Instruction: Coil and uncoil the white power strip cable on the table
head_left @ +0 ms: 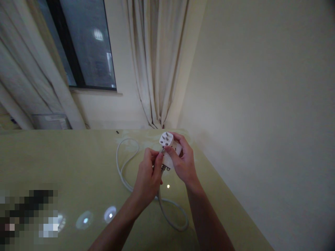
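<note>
While both hands hovered over the far right part of the table, the white plug sat up top between them, pin face turned toward the camera, at least 2 grey pins showing. Right hand was closed round it, thumb on the near edge, fingers curled behind. That same hand also cradled a white block just under the plug; adapter or socket piece, couldn't tell which. Left hand was closed too, fingertips pinching the cable right where it met the plug.

From there the cable dropped past the left wrist and ran out in 2 loose loops on the tabletop, 1 to the left and 1 near the forearms.

Handling, as a judgement: plug looked like hard moulded plastic, light, rigid, smooth enough to slip if held by the faces, so the side edges of the body are the place to grip, not the pins. Cable looked rubbery and springy, prob. holding its curl. Best taken close to the plug, approx. where the left fingertips sat.

Round about: glossy yellow-green top with 3 lamp reflections, a curtain in the corner, a dark window to the left, plain wall on the right, and a pixelated patch bottom left.
</note>
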`<act>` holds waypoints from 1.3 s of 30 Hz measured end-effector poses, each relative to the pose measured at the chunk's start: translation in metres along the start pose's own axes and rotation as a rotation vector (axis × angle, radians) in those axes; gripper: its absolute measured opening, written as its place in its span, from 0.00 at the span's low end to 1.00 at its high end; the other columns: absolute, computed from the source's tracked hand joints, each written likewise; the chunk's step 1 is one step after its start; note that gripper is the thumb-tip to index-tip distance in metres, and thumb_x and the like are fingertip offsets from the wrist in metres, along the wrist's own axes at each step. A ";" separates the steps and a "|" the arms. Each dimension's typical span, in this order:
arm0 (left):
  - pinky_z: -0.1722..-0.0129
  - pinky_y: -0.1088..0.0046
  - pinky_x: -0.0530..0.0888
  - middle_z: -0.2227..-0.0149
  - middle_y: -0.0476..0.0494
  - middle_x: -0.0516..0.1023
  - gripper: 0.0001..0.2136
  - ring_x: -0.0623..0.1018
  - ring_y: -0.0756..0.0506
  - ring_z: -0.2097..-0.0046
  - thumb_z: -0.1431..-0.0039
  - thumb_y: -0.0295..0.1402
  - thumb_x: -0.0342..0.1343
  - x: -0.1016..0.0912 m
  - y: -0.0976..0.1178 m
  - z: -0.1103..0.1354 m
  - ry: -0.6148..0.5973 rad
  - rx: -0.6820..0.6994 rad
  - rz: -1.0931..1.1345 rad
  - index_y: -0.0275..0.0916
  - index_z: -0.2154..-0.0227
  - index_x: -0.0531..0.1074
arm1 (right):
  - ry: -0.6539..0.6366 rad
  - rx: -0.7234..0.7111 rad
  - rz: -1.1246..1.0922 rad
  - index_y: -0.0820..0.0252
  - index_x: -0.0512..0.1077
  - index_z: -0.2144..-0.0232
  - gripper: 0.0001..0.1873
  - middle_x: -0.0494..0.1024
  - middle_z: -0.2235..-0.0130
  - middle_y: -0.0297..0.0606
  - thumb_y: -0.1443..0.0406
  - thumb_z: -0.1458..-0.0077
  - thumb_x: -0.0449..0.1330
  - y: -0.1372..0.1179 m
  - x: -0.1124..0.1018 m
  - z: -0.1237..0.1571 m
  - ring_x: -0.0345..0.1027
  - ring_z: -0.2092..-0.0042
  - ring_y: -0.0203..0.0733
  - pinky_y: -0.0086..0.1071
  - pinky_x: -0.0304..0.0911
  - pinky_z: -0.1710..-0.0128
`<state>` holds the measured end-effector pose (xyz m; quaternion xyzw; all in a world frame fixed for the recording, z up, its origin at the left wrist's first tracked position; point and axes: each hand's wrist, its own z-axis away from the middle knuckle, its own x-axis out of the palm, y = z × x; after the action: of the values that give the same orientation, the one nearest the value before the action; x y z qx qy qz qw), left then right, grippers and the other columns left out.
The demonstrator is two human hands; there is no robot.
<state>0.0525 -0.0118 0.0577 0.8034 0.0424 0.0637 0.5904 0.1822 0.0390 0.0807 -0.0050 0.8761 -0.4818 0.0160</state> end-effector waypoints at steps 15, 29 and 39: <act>0.81 0.75 0.75 0.68 0.52 0.76 0.18 0.75 0.51 0.78 0.30 0.53 0.56 -0.002 -0.006 -0.009 0.103 0.030 0.046 0.43 0.56 0.62 | -0.142 0.279 -0.277 0.54 0.70 0.39 0.36 0.83 0.49 0.41 0.55 0.47 0.75 0.009 -0.001 -0.003 0.79 0.52 0.45 0.36 0.77 0.54; 0.87 0.85 0.51 0.75 0.59 0.73 0.23 0.57 0.57 0.86 0.36 0.54 0.61 0.013 -0.011 -0.010 0.009 -0.176 0.334 0.46 0.53 0.58 | 0.018 0.204 -0.203 0.57 0.67 0.34 0.36 0.83 0.47 0.44 0.48 0.37 0.66 0.021 0.009 -0.006 0.79 0.52 0.44 0.35 0.75 0.53; 0.89 0.80 0.47 0.87 0.61 0.50 0.20 0.46 0.54 0.87 0.23 0.36 0.37 -0.050 0.029 -0.038 0.237 -0.300 0.974 0.36 0.65 0.72 | -0.707 0.368 -0.170 0.63 0.82 0.67 0.41 0.80 0.70 0.42 0.35 0.32 0.48 -0.043 0.017 0.087 0.71 0.72 0.38 0.30 0.65 0.72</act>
<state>-0.0024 0.0081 0.0939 0.6239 -0.2790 0.4268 0.5922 0.1678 -0.0576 0.0703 -0.2399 0.7121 -0.5988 0.2770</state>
